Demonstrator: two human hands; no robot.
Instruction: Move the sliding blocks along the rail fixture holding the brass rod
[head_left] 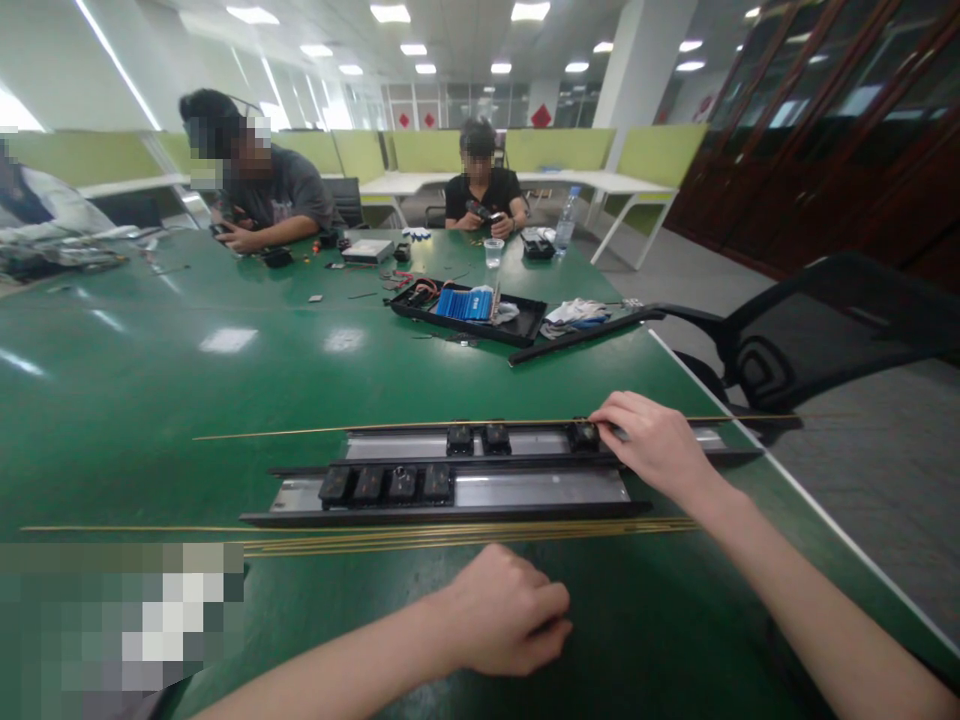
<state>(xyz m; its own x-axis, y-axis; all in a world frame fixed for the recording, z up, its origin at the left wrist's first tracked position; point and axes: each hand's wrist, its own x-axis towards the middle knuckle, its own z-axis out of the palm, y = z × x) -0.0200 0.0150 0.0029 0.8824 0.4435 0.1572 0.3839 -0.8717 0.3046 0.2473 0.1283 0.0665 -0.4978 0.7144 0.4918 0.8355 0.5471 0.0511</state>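
Observation:
My right hand reaches over the far metal rail, its fingers closed at a black block and a thin brass rod along the rail's back edge. Whether the fingertips grip the rod or the block is too small to tell. Two more black blocks, one of them here, sit in that rail. The near rail holds several black blocks side by side at its left part. My left hand hovers near the table front, fingers curled, with whatever they hold hidden. Several brass rods lie before the near rail.
Beyond the rails on the green table are a black tray with a blue item, gloves, a plastic cup and a bottle. People sit across the table. A black chair stands at the right.

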